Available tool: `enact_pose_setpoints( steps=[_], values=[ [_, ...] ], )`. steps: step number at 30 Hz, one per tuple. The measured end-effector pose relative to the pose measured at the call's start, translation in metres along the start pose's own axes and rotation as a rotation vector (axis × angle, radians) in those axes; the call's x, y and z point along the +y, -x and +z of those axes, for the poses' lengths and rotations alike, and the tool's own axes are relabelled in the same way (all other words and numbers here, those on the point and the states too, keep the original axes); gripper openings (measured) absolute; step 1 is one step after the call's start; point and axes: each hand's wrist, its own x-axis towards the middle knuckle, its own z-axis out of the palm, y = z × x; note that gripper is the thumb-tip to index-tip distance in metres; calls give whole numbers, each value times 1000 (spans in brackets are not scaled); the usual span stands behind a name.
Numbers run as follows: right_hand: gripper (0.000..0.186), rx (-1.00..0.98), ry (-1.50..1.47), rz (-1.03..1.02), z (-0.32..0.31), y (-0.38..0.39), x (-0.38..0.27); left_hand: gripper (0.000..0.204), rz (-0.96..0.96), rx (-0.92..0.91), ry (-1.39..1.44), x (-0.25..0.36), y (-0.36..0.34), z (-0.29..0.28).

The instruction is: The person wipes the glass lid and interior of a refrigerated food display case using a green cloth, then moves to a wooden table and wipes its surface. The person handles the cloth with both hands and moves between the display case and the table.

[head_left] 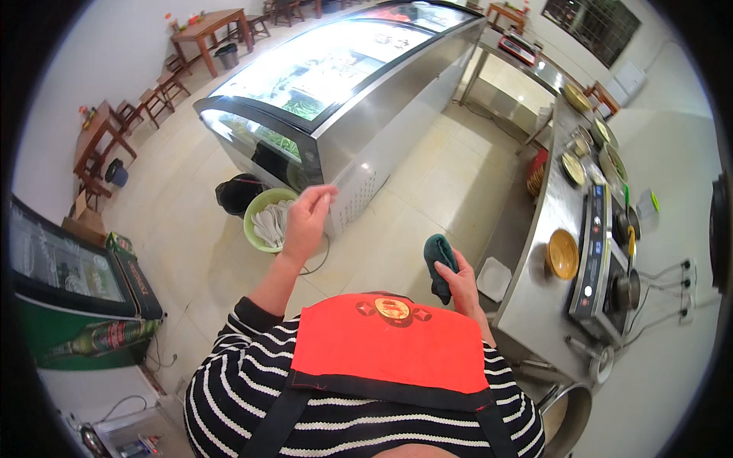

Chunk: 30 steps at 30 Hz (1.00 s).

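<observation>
My right hand (462, 284) grips a folded dark green cloth (438, 263) in front of the red apron, with the thumb lying along its side. My left hand (307, 220) is raised ahead of my body, its fingers curled together, with nothing visible in them. Below and just left of that hand, a light green basket (258, 238) stands on the floor. White spoons (269, 224) fill it, partly hidden by my left wrist. A black bag-like thing (237, 194) rests behind the basket, against the glass-topped display fridge (382, 133).
Along the right runs a steel counter (527, 298) with a brown bowl (563, 254), an induction cooker (592, 259), pots and several food bowls. A white container (495, 278) sits at its near edge. A green drinks fridge (84, 305) stands left; wooden tables (208, 24) line the far wall.
</observation>
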Motion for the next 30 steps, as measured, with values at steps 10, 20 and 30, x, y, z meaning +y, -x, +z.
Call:
enact_pose_setpoints(
  steps=[10,20,30],
  values=[
    [51,-242,145,-62,23,-161,-80,20,335,301,-538,-26,-134,3],
    [55,-490,970,-1071,175,-340,-235,36,228,234,-1017,-74,-209,13],
    [64,-770,1340,-1357,390,-448,-198,46,-42,97,-1157,-55,-234,7]
  ],
)
